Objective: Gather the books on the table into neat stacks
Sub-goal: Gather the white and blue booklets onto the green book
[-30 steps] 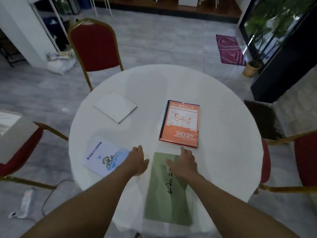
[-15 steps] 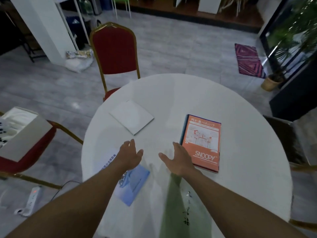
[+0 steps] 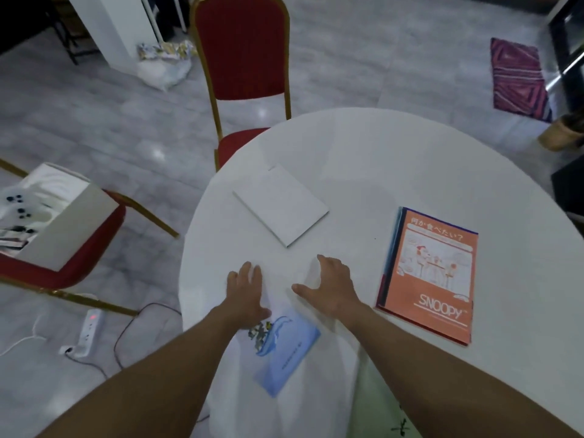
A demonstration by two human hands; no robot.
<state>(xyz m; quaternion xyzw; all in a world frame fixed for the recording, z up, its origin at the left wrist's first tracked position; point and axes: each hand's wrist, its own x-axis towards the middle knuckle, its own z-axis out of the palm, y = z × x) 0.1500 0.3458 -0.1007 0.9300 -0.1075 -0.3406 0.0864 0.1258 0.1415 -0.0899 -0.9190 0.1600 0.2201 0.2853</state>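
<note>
A round white table (image 3: 395, 159) carries several books. A plain white book (image 3: 281, 205) lies at the far left. An orange Snoopy book (image 3: 433, 273) rests on the right, on top of others. A white and blue booklet (image 3: 284, 346) lies near me, partly under my left forearm. A green book (image 3: 379, 406) shows at the bottom edge, mostly hidden by my right arm. My left hand (image 3: 245, 292) lies flat on the blue booklet's far end, fingers apart. My right hand (image 3: 328, 289) hovers open just right of it, holding nothing.
A red chair (image 3: 243, 58) with a gold frame stands behind the table. Another red chair (image 3: 63, 260) at the left carries a white box (image 3: 50, 213). A power strip (image 3: 88, 330) and cables lie on the floor. A patterned rug (image 3: 518, 77) is at the far right.
My view has swung left and down. Both hands have left the green book and moved left over the blue booklet, and the left hand now rests on it.
</note>
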